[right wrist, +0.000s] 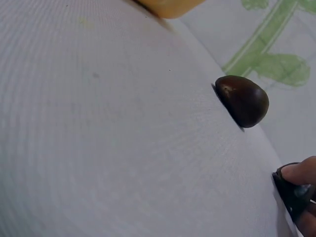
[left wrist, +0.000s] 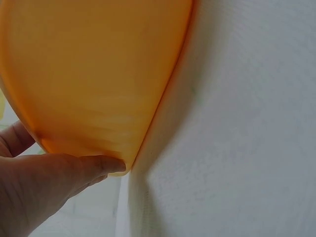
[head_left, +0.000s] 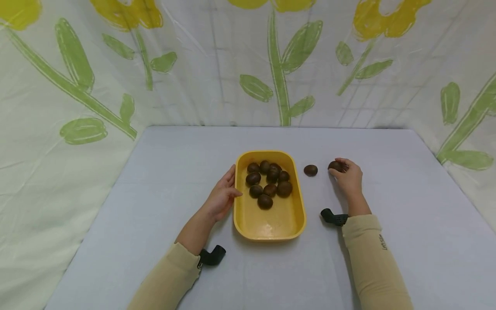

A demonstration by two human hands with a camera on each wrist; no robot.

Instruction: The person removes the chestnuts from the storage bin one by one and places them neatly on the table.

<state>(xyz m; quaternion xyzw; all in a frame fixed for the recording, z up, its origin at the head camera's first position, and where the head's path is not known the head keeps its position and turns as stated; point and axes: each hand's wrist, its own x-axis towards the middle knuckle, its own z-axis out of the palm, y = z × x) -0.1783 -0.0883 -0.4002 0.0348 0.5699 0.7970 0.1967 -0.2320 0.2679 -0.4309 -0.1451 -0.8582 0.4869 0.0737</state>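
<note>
A yellow plastic tray (head_left: 271, 228) with rounded corners sits mid-table, with several dark brown passion fruits (head_left: 265, 202) grouped in its far part. My left hand (head_left: 221, 199) grips the tray's left side. In the left wrist view its thumb (left wrist: 94, 165) lies along the tray wall (left wrist: 108, 74) and other fingers show past the edge. To the right of the tray, my right hand (head_left: 349, 175) holds a passion fruit (head_left: 335, 165) at the table surface; the right wrist view shows only part of this fruit (right wrist: 296, 195). A single passion fruit (head_left: 311, 170) lies between tray and right hand.
A pale cloth covers the table (head_left: 155, 181). Behind it hangs a white curtain (head_left: 186, 77) with yellow flowers and green leaves, meeting the table's back edge. Black wrist cameras sit on the left wrist (head_left: 213, 255) and right wrist (head_left: 334, 217).
</note>
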